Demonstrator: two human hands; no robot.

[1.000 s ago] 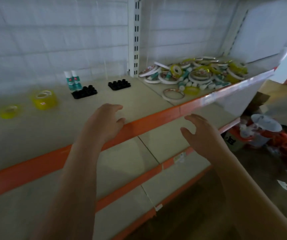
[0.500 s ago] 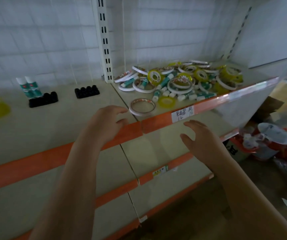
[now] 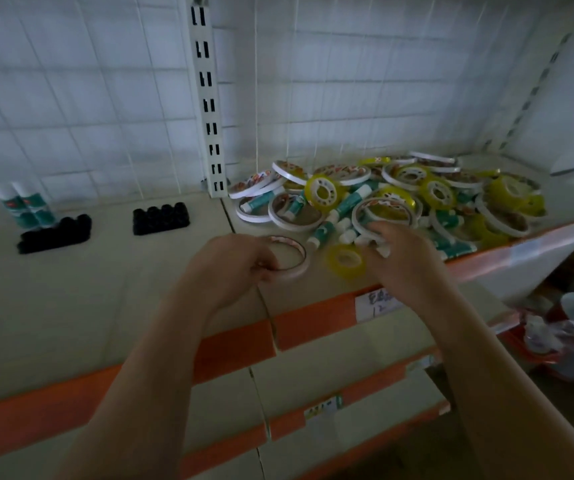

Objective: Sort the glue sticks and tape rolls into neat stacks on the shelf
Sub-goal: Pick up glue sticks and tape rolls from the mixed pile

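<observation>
Right now my left hand (image 3: 233, 265) is curled around a thin white tape roll (image 3: 290, 259) that lies flat near the front edge of the shelf (image 3: 105, 306). My fingers pinch its near rim. My right hand (image 3: 401, 258) is just beside it, with fingers bent down onto some small white things at the front of the pile, but I cannot tell if they are holding one. Between my two hands sits a little yellow tape roll (image 3: 344, 259), lying flat. A bit farther back is the big messy pile (image 3: 399, 199) of white tape rings, yellow rolls and green and white glue sticks, all mixed up on the right part of the shelf. Off to the left, well apart from the pile, are two black trays (image 3: 160, 218) with round holes. Behind the left tray stand two glue sticks (image 3: 23, 206), upright and touching each other. At the very back is a white wire grid wall (image 3: 88, 109) with a white slotted post (image 3: 209, 109).
</observation>
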